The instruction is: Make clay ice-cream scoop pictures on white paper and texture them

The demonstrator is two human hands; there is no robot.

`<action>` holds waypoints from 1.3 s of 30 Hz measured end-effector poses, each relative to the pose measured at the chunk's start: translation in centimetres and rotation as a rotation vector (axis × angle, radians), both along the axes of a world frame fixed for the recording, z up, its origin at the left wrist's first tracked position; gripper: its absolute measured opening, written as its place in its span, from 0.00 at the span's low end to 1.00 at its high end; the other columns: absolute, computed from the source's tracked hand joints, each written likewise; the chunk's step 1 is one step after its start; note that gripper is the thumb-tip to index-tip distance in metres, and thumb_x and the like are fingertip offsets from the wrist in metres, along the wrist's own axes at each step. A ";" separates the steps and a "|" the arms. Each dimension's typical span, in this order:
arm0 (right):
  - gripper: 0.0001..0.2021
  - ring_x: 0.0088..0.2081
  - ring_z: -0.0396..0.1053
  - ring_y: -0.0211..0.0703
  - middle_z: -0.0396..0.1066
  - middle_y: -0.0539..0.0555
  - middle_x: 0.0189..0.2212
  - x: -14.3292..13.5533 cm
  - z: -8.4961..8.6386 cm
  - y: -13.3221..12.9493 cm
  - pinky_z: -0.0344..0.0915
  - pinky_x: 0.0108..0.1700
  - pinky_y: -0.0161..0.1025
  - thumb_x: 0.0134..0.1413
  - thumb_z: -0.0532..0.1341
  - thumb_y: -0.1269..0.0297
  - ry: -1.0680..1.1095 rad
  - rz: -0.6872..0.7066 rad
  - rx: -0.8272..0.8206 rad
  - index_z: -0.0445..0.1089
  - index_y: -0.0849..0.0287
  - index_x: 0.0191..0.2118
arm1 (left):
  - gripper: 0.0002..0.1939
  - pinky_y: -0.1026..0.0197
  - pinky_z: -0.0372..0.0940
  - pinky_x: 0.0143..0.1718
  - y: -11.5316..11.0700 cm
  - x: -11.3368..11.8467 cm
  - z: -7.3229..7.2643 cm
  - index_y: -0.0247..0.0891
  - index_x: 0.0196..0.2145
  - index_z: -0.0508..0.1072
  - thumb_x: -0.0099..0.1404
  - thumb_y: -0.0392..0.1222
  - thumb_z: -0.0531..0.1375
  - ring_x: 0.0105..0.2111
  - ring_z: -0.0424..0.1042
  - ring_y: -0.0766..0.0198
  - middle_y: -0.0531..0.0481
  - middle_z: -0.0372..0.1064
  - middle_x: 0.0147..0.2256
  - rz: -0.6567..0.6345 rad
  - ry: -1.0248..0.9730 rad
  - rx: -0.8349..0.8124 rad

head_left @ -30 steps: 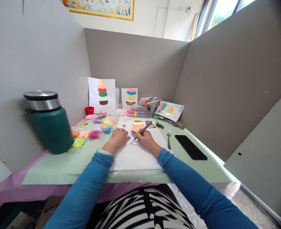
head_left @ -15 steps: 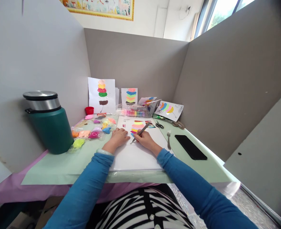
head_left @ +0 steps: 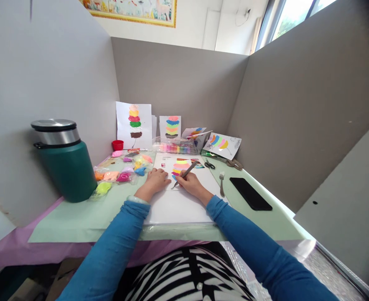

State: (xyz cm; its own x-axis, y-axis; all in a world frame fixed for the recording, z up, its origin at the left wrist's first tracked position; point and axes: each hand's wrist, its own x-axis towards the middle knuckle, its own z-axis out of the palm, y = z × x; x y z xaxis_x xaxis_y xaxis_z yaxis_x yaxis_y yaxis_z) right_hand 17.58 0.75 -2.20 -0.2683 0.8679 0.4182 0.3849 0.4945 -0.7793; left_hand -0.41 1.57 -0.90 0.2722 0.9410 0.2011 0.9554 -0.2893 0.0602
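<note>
- Slightly shifted since a second ago: the grey pen (head_left: 189, 167), its upper end now farther left, pinched between the fingers of the right hand (head_left: 190, 182).
- Just ahead of the grip, partly covered: the striped drawing (head_left: 181, 164).
- Left of it: the left hand (head_left: 156, 181), palm down, fingers extended on white paper (head_left: 178, 210).
- Right: a fork (head_left: 222, 184), then a black phone (head_left: 250, 193).
- Far left: a green flask (head_left: 65, 171).

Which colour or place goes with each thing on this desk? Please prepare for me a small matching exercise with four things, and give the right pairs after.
1. pen
2. fork
3. large bottle
4. small cup

A. red
B. held in the right hand
C. mostly dark green
D. lying beside the black phone

Pairs: 1-B, 2-D, 3-C, 4-A
</note>
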 end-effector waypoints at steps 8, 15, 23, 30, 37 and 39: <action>0.13 0.24 0.63 0.37 0.66 0.48 0.18 0.1 -0.3 0.4 0.57 0.29 0.34 0.53 0.57 0.57 0.029 -0.086 0.007 0.64 0.58 0.22 | 0.20 0.47 0.57 0.52 0.1 -0.1 0.0 0.41 0.49 0.74 0.65 0.50 0.53 0.54 0.61 0.46 0.42 0.66 0.54 0.001 0.007 -0.017; 0.12 0.24 0.62 0.37 0.66 0.47 0.18 0.1 -0.3 0.4 0.57 0.30 0.33 0.53 0.57 0.59 -0.001 -0.002 0.006 0.63 0.58 0.23 | 0.19 0.47 0.58 0.51 0.3 -0.1 -0.2 0.41 0.48 0.74 0.65 0.50 0.53 0.53 0.61 0.46 0.42 0.66 0.54 -0.003 0.005 -0.003; 0.12 0.24 0.63 0.37 0.66 0.47 0.18 0.0 -0.2 0.3 0.57 0.30 0.34 0.53 0.57 0.57 -0.012 -0.039 0.006 0.63 0.58 0.23 | 0.19 0.47 0.58 0.51 0.2 -0.1 -0.1 0.41 0.48 0.74 0.65 0.51 0.53 0.53 0.61 0.46 0.42 0.67 0.53 -0.002 0.008 -0.003; 0.10 0.26 0.64 0.39 0.67 0.48 0.20 0.2 -0.5 0.7 0.58 0.32 0.35 0.51 0.56 0.59 0.021 -0.224 0.029 0.65 0.58 0.24 | 0.20 0.47 0.57 0.52 0.1 -0.1 0.0 0.41 0.49 0.74 0.66 0.51 0.53 0.53 0.61 0.46 0.42 0.67 0.53 -0.003 0.003 -0.014; 0.11 0.26 0.63 0.39 0.67 0.48 0.20 0.2 -0.6 0.8 0.58 0.32 0.35 0.51 0.56 0.59 0.013 -0.213 0.020 0.64 0.58 0.23 | 0.19 0.47 0.57 0.52 0.1 -0.1 0.0 0.41 0.48 0.74 0.65 0.51 0.53 0.54 0.61 0.46 0.42 0.66 0.54 0.003 -0.001 -0.017; 0.11 0.26 0.64 0.39 0.67 0.48 0.20 0.2 -0.6 0.8 0.58 0.32 0.35 0.51 0.56 0.59 0.000 -0.219 0.024 0.65 0.58 0.23 | 0.20 0.47 0.57 0.52 0.1 -0.1 0.0 0.41 0.49 0.74 0.65 0.51 0.53 0.54 0.61 0.46 0.42 0.66 0.54 0.002 -0.002 -0.023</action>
State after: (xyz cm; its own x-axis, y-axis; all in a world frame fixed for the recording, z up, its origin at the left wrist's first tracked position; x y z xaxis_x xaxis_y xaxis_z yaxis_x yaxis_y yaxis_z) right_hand 17.78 1.51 -2.77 -0.0741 0.8953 0.4392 0.4851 0.4172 -0.7686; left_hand -0.50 1.71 -0.91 0.2698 0.9460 0.1796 0.9558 -0.2858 0.0691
